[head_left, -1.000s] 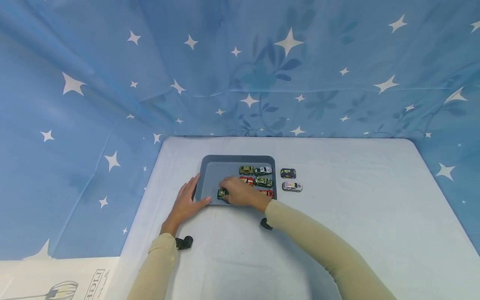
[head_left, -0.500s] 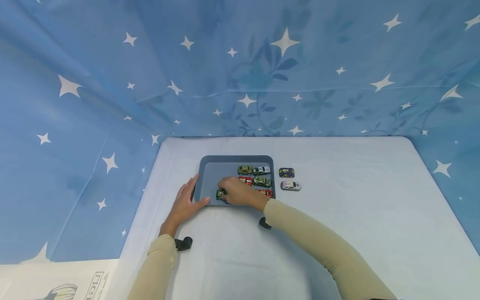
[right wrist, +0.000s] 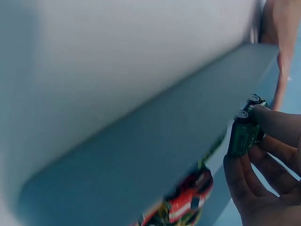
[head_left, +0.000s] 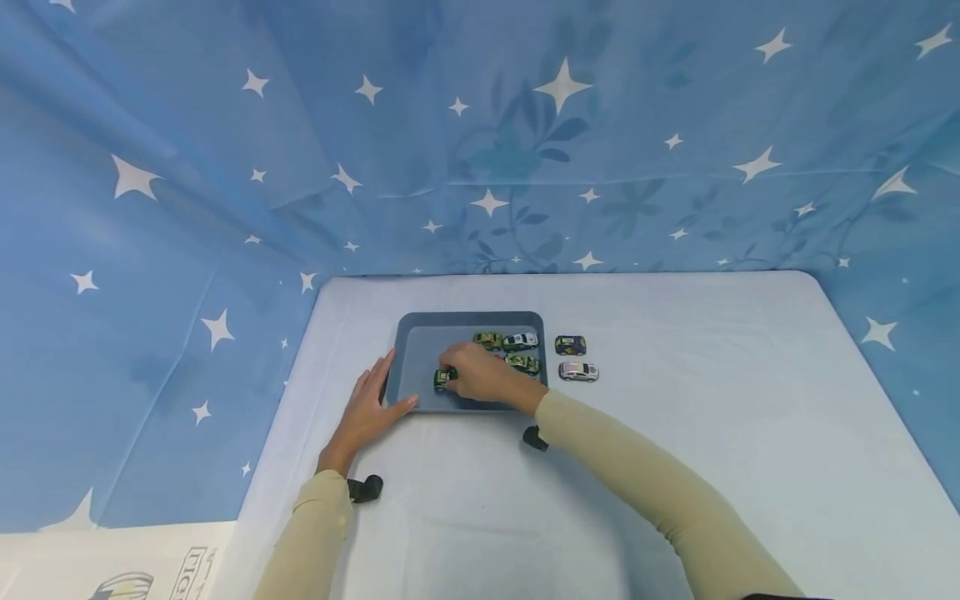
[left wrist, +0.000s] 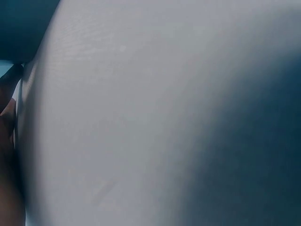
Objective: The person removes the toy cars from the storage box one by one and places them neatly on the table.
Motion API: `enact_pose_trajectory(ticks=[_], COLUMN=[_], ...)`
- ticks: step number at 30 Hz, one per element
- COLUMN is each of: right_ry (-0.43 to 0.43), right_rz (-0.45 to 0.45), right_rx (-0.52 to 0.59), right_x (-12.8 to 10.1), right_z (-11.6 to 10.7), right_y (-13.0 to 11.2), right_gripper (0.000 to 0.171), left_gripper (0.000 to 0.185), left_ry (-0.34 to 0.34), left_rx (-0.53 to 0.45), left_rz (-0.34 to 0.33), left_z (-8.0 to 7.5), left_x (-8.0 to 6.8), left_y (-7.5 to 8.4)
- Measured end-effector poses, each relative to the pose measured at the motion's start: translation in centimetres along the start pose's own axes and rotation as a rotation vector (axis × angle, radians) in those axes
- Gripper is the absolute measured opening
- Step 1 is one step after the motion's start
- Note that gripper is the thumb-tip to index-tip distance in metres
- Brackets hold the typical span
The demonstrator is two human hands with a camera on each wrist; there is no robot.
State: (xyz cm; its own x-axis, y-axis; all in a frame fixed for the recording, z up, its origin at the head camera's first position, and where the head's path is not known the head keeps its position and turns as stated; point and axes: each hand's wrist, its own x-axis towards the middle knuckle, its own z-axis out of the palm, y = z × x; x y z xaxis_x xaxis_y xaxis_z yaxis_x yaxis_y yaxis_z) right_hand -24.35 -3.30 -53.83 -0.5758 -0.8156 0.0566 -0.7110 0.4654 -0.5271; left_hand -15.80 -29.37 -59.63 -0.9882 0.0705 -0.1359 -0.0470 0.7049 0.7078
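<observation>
So the right hand [head_left: 480, 373] is pinching a little green toy car [head_left: 442, 380] within the gray tray's [head_left: 468, 318] outline; can't tell if its wheels touch the floor. Left hand [head_left: 366, 412] has its fingers stretched out at the tray's left side, thumb on the near edge. Right hand and wrist block part of the tray (a red car [right wrist: 190, 200] shows better from the right wrist). Behind them sit an olive-gold car [head_left: 487, 340], a white car [head_left: 521, 342] and a camo car [head_left: 522, 363]. Just outside, right side: a dark car [head_left: 571, 345] and a silver car [head_left: 578, 372].
</observation>
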Motion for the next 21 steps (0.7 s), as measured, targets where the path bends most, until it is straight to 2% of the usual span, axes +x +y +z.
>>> enact_pose_trajectory(ticks=[7,12,21], right_ry=[0.030,0.021,0.049], right_rz=[0.007,0.049,0.068], right_rx=[0.008,0.019,0.017], right_x=[-1.1,-1.9,-4.0], right_z=[-2.0,-3.1,-4.5], right_y=[0.5,1.0,2.0], right_gripper=[0.019,0.021,0.020], left_gripper=[0.102,0.101,0.100], left_ry=[-0.004,-0.006,-0.006], left_rx=[0.004,0.017,0.003], left_rz=[-0.015,-0.028,-0.016], left_z=[0.0,-0.1,0.1], left_x=[0.0,0.1,0.0], left_y=[0.0,0.0,0.0])
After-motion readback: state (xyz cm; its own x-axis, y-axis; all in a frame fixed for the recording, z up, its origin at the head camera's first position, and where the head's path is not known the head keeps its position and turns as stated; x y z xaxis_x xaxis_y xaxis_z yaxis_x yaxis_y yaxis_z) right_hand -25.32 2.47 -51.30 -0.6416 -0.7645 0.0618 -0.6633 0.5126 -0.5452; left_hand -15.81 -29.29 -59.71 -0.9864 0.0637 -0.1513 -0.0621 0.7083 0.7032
